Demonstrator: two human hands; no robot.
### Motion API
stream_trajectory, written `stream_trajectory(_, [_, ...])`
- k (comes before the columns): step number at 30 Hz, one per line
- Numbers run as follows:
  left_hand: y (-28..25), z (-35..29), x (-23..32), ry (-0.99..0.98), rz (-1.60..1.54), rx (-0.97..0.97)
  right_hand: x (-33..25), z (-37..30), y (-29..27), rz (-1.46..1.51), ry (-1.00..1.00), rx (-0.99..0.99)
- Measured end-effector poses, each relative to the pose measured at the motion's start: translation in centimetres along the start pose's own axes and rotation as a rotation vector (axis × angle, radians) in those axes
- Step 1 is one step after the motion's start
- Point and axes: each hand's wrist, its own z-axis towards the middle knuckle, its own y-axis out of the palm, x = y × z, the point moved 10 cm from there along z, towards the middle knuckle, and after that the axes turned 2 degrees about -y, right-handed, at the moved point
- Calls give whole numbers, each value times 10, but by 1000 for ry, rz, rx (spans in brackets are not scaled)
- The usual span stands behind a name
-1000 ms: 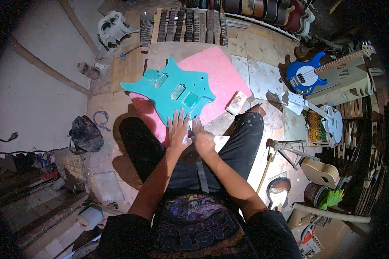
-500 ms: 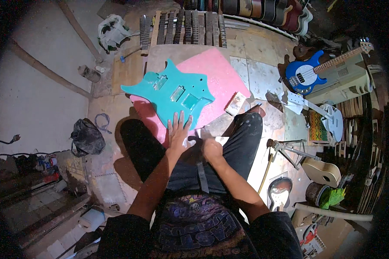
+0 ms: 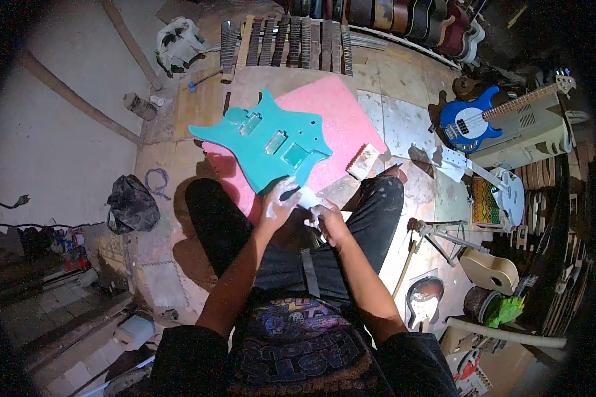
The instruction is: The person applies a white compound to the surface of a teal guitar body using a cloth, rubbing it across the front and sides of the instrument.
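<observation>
A turquoise electric guitar body with cut-out cavities lies flat before me, on a pink sheet. Beside its near edge my left hand is curled, thumb and fingers bent round a dark gap. Whitish smears mark its skin. My right hand is closed on a small white flat piece, whose exact kind I cannot make out. That piece sits between the two hands, against or just off the near tip of the body. What the left fingers grip, if anything, is hidden.
A pale serrated-edged piece lies at the pink sheet's right corner. Several guitar necks are lined up at the back. To the right are a blue bass, a metal stand and an acoustic body. A black bag sits left.
My left hand has come off its flat rest on the guitar body and curled at the near edge. My right hand has moved up beside it, showing the white piece.
</observation>
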Motion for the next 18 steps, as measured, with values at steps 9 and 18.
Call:
stream_trajectory(9, [6, -12, -31, -565, -318, -99, -17, -3, 1, 323, -31, -44])
stream_trajectory(18, [-20, 5, -8, 92, 290, 54, -47, 9, -59, -450, -425, 434])
